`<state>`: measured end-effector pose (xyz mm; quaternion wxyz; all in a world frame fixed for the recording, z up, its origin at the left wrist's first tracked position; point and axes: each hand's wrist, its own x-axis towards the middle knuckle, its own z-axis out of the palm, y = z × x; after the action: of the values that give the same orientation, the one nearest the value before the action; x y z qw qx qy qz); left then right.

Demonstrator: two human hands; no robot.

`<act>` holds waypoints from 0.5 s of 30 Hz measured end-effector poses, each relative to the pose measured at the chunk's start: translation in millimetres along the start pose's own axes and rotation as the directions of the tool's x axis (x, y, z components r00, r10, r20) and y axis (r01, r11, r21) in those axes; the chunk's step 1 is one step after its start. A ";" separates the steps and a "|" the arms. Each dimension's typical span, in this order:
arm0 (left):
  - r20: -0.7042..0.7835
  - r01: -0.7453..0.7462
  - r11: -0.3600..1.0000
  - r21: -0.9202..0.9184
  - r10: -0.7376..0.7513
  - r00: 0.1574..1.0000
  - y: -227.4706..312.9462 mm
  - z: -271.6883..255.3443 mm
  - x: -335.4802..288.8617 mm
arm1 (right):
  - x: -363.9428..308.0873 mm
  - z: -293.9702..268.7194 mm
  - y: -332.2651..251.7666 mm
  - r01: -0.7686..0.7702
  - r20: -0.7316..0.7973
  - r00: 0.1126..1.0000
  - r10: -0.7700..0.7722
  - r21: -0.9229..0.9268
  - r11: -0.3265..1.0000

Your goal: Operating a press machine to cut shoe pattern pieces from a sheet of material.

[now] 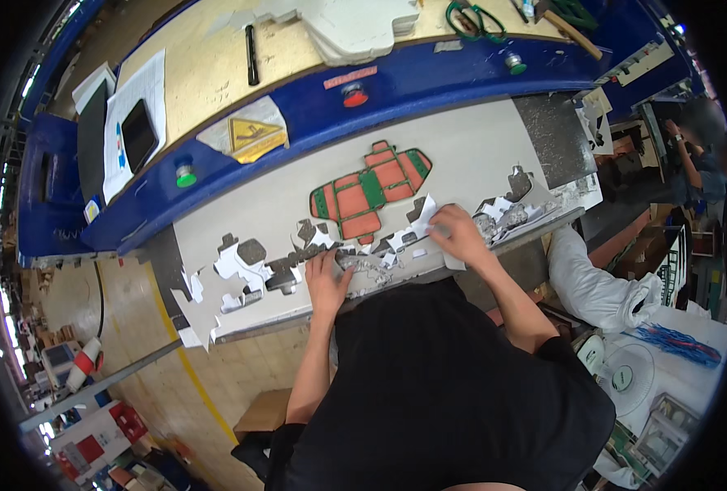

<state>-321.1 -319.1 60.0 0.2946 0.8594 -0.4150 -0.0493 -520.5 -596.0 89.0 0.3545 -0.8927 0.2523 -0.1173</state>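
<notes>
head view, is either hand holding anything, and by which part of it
The right hand appears to pinch a white scrap by its right edge; whether the left hand grips anything cannot be told.

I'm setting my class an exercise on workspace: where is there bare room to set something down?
Two patches of the pale sheet look bare: left and right of the red-and-green form, each bordered behind by the blue beam and in front by cut paper scraps. The near edge is crowded: scraps lie around the left hand and right hand.
</notes>
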 end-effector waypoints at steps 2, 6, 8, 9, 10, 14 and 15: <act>0.067 0.069 0.995 0.072 -0.074 0.995 7.8 1.7 0.0 | -4.8 13.4 -38.1 0.149 0.153 0.980 -0.126 -0.146 0.978; 0.043 0.070 0.978 0.197 -0.080 0.996 6.1 2.7 16.7 | 0.6 35.3 -31.2 0.102 -0.003 0.994 -0.109 -0.329 0.939; 0.002 0.059 0.965 0.257 -0.061 0.998 -0.6 1.4 19.8 | 3.5 32.9 -21.3 0.106 0.013 0.994 -0.109 -0.383 0.918; 0.049 0.095 0.977 0.191 -0.106 0.993 -6.5 0.1 23.3 | 6.8 31.0 -16.0 0.117 0.103 0.991 -0.080 -0.429 0.896; 0.100 0.128 0.984 0.123 -0.140 0.985 -9.6 0.0 27.1 | 10.2 28.8 -11.4 0.127 0.184 0.982 -0.042 -0.476 0.870; 0.215 0.144 0.975 0.169 -0.179 0.960 -15.6 -6.3 38.1 | 23.6 21.8 -6.2 0.228 0.273 0.957 -0.094 -0.513 0.827; 0.218 0.138 0.976 0.168 -0.174 0.960 -16.5 -9.1 41.1 | 26.2 19.1 -6.4 0.222 0.269 0.959 -0.090 -0.515 0.828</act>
<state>-280.1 -337.4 65.1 0.1734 0.8978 -0.3797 -0.1406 -488.6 -595.1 80.4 0.1050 -0.9813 0.1576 0.0354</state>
